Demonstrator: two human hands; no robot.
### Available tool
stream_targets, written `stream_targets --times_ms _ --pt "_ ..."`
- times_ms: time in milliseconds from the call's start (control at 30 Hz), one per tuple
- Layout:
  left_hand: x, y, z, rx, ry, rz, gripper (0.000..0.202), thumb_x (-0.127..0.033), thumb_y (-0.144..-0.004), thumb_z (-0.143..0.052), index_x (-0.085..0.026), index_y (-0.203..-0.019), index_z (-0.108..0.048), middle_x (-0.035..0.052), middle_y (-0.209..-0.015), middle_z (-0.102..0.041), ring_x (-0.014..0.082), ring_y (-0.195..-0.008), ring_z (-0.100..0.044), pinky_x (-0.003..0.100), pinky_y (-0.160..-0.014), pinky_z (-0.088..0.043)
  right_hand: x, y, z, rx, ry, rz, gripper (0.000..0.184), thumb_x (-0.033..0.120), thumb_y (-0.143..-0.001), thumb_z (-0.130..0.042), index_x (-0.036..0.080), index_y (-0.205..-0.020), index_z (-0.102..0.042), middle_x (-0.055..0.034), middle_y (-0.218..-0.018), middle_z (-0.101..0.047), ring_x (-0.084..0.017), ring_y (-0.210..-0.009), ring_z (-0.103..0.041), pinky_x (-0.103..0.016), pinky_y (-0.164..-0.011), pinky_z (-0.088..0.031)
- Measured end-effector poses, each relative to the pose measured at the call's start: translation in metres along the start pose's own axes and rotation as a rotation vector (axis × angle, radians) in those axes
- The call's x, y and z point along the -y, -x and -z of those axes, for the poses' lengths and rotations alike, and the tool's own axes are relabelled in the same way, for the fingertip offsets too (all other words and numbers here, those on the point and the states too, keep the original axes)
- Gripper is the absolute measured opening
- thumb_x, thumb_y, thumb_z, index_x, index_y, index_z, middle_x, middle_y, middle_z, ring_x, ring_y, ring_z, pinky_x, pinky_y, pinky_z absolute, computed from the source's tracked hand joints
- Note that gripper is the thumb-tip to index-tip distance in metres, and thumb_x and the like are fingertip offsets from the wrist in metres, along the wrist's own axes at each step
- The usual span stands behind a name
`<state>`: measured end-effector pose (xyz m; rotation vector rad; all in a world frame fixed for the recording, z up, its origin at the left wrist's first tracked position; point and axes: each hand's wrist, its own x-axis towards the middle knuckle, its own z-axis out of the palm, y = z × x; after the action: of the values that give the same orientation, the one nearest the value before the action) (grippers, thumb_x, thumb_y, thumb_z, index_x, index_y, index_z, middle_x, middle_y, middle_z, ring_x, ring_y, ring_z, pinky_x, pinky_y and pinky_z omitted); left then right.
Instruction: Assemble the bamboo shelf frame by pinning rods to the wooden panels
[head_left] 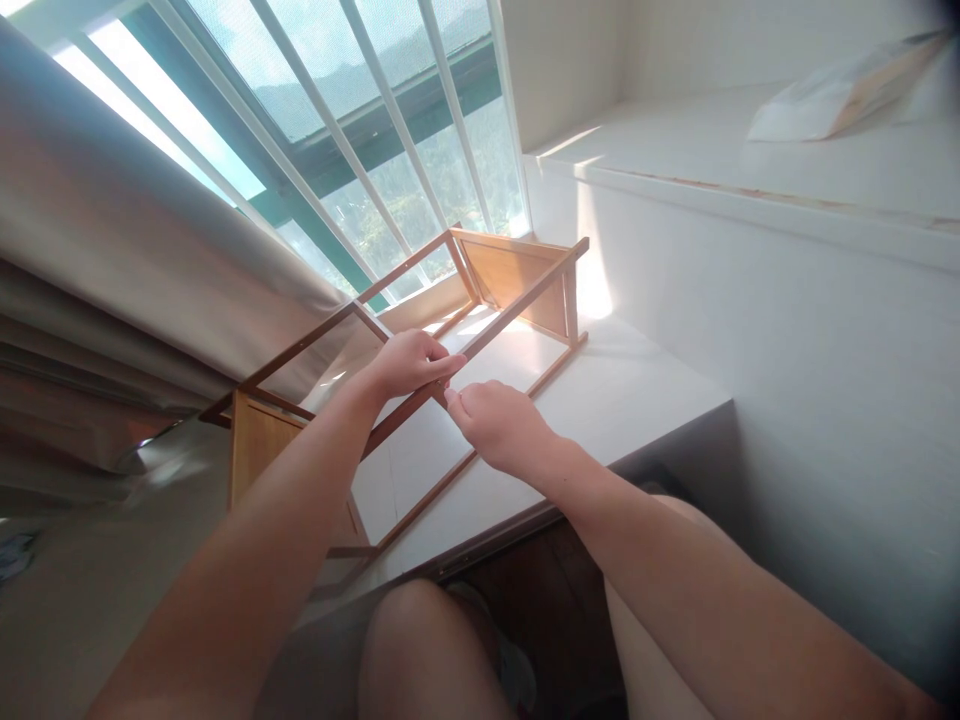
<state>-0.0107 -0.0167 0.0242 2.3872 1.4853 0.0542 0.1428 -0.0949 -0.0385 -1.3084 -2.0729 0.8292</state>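
A wooden rack frame [525, 298] with thin rails lies on its side on a white ledge [637, 385]. A solid panel [521, 275] closes its far end, and another panel [262, 440] forms the near left end. My left hand [416, 362] is wrapped over the upper rail near its middle, where a crossbar meets it. Just below that joint, my right hand [504, 425] is closed in a pinch with its fingertips close to the wood. Whatever lies between those fingertips is too small or hidden to make out.
A barred window [375, 110] stands behind the rack, with a beige curtain [150, 230] to the left. On the right, a white raised shelf [675, 140] carries a plastic-looking packet [832, 100]. My knees are below the ledge's dark front edge [510, 530].
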Motion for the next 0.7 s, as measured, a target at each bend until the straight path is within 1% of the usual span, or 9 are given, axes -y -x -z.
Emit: stream_targets --times_ms 133,200,333,433,500,567,633,700 --pt "0.0 0.0 0.0 0.005 -0.001 0.005 0.05 -0.051 -0.086 -0.049 -0.016 -0.056 -0.069 0.002 -0.054 -0.064 0.0106 -0.051 -0.047 0.025 -0.051 -0.028 0.003 0.002 -0.002 -0.04 -0.002 -0.037 0.042 0.042 -0.101 -0.04 0.017 -0.081 -0.067 -0.0137 -0.082 -0.068 -0.028 -0.087 -0.064 -0.035 -0.074 -0.04" --pt "0.001 0.0 0.0 0.005 -0.004 0.003 0.05 -0.05 -0.086 -0.049 -0.016 -0.056 -0.069 0.0018 -0.053 -0.063 0.0106 -0.052 -0.046 0.025 -0.051 -0.028 0.004 0.002 -0.003 -0.048 -0.012 -0.036 0.041 0.043 -0.101 -0.041 0.017 -0.082 -0.067 -0.0145 -0.083 -0.069 -0.029 -0.09 -0.064 -0.036 -0.076 -0.041" --pt "0.002 -0.001 0.0 0.007 -0.009 0.001 0.049 -0.05 -0.086 -0.049 -0.016 -0.057 -0.07 0.0 -0.047 -0.056 0.0096 -0.049 -0.042 0.026 -0.05 -0.026 0.002 0.001 -0.003 -0.039 0.021 -0.016 0.047 0.039 -0.103 -0.03 0.017 -0.08 -0.066 -0.0149 -0.082 -0.069 -0.027 -0.082 -0.064 -0.034 -0.07 -0.039" --pt "0.002 -0.002 -0.001 0.007 -0.014 -0.001 0.047 -0.048 -0.085 -0.051 -0.015 -0.057 -0.07 -0.001 -0.045 -0.052 0.0088 -0.048 -0.039 0.026 -0.049 -0.024 0.0 0.0 -0.006 -0.043 -0.052 -0.035 0.05 0.038 -0.103 -0.028 0.018 -0.073 -0.061 -0.012 -0.074 -0.066 -0.023 -0.073 -0.06 -0.032 -0.064 -0.036" --pt "0.002 -0.002 -0.001 0.007 -0.017 -0.003 0.047 -0.048 -0.085 -0.051 -0.015 -0.057 -0.07 -0.001 -0.045 -0.052 0.0087 -0.049 -0.038 0.026 -0.049 -0.023 0.0 -0.001 -0.009 -0.065 -0.174 -0.062 0.048 0.039 -0.102 -0.03 0.019 -0.066 -0.055 -0.0081 -0.064 -0.061 -0.02 -0.065 -0.056 -0.031 -0.062 -0.034" --pt "0.002 -0.002 -0.001 0.005 -0.018 -0.005 0.048 -0.048 -0.084 -0.051 -0.015 -0.055 -0.068 -0.0012 -0.045 -0.049 0.0088 -0.049 -0.037 0.026 -0.049 -0.023 0.0 -0.002 -0.013 -0.067 -0.388 -0.106 0.046 0.039 -0.101 -0.033 0.02 -0.062 -0.048 -0.0028 -0.053 -0.052 -0.016 -0.054 -0.05 -0.03 -0.057 -0.033" --pt "0.002 -0.003 0.0 -0.001 -0.017 -0.01 0.049 -0.049 -0.084 -0.051 -0.015 -0.052 -0.065 -0.0017 -0.043 -0.045 0.0088 -0.049 -0.034 0.027 -0.05 -0.022 0.003 -0.003 -0.017 -0.009 -0.705 -0.189 0.043 0.038 -0.099 -0.034 0.022 -0.059 -0.041 0.0025 -0.042 -0.042 -0.014 -0.042 -0.043 -0.028 -0.051 -0.032" --pt "0.002 -0.003 -0.001 -0.005 -0.016 -0.014 0.049 -0.049 -0.084 -0.051 -0.015 -0.051 -0.064 -0.002 -0.043 -0.042 0.0088 -0.049 -0.033 0.026 -0.05 -0.022 0.007 -0.002 -0.019 0.077 -1.048 -0.28 0.041 0.035 -0.098 -0.034 0.024 -0.058 -0.035 0.0061 -0.035 -0.033 -0.012 -0.034 -0.036 -0.027 -0.044 -0.03"
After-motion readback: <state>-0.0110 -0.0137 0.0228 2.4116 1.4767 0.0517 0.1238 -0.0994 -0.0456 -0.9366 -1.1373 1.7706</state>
